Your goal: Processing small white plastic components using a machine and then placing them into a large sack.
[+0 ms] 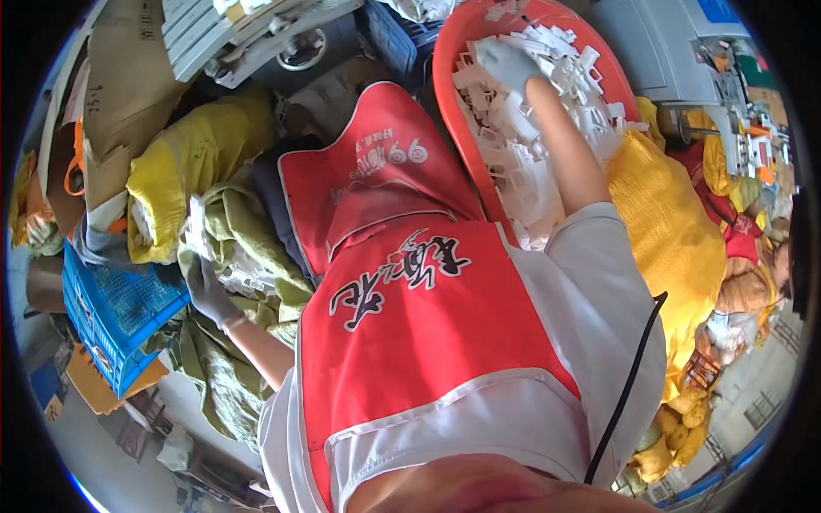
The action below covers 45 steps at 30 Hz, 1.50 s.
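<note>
My left hand, in a pale grey glove, is closed round a white plastic piece that sticks up past its fingers. It is at the mouth of an olive-green woven sack, where more white pieces show inside. Far to the right, my right hand, gloved too, rests on the heap of white plastic parts in a long red tub. Its fingers curl down among the parts, so their tips and anything in them are hidden.
A yellow sack and a cardboard box stand left, beyond the green sack. A blue basket is beside my left hand. Grey machinery is ahead; a large orange-yellow sack bulges beside my right arm.
</note>
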Each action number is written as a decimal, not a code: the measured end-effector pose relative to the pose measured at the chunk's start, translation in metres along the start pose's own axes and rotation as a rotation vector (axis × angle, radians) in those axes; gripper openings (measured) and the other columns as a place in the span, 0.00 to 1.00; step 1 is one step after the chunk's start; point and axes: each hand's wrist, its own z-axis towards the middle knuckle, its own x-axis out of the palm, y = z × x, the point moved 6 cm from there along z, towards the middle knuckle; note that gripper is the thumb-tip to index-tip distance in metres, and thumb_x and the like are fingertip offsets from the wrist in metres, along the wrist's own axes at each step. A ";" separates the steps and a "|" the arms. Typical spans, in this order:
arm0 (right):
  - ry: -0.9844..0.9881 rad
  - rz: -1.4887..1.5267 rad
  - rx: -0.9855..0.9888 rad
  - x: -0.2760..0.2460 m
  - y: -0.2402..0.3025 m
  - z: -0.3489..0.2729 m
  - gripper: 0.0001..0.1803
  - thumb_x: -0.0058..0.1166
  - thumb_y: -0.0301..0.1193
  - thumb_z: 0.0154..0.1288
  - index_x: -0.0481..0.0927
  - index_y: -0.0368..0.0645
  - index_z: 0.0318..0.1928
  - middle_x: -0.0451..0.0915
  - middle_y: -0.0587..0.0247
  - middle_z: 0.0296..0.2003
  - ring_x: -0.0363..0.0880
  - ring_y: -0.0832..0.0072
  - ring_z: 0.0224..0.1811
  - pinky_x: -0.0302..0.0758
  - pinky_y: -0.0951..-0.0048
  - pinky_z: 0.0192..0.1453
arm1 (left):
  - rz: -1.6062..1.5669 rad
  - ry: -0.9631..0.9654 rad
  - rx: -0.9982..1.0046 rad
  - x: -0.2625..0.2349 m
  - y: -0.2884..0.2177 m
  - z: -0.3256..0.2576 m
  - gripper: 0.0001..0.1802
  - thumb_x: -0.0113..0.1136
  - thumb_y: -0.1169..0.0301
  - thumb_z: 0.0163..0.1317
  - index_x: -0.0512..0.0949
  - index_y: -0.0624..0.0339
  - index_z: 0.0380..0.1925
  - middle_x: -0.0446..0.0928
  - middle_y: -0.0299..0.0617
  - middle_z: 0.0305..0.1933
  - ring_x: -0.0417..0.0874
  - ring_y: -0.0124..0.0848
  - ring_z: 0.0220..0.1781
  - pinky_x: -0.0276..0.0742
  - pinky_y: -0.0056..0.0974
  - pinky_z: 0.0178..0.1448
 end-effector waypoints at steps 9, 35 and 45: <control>0.122 -0.549 0.124 0.171 -0.091 -0.007 0.23 0.39 0.33 0.62 0.65 0.59 0.60 0.69 0.61 0.56 0.73 0.61 0.51 0.72 0.61 0.54 | 0.167 -0.029 -0.225 -0.046 0.059 -0.055 0.15 0.55 0.68 0.62 0.75 0.68 0.43 0.78 0.40 0.40 0.76 0.27 0.39 0.71 0.30 0.47; -0.354 0.951 0.520 -0.004 -0.061 -0.097 0.18 0.50 0.23 0.60 0.70 0.39 0.52 0.73 0.63 0.42 0.74 0.77 0.37 0.76 0.78 0.40 | 0.007 0.016 0.745 0.082 -0.260 0.047 0.09 0.57 0.74 0.56 0.79 0.62 0.38 0.80 0.46 0.41 0.81 0.37 0.44 0.74 0.35 0.49; -0.457 1.413 0.257 -0.075 0.039 -0.069 0.20 0.50 0.27 0.63 0.68 0.41 0.55 0.72 0.66 0.44 0.72 0.80 0.36 0.72 0.80 0.39 | 0.016 0.444 0.903 0.177 -0.354 0.091 0.20 0.65 0.63 0.48 0.77 0.54 0.43 0.79 0.48 0.38 0.81 0.44 0.39 0.75 0.39 0.45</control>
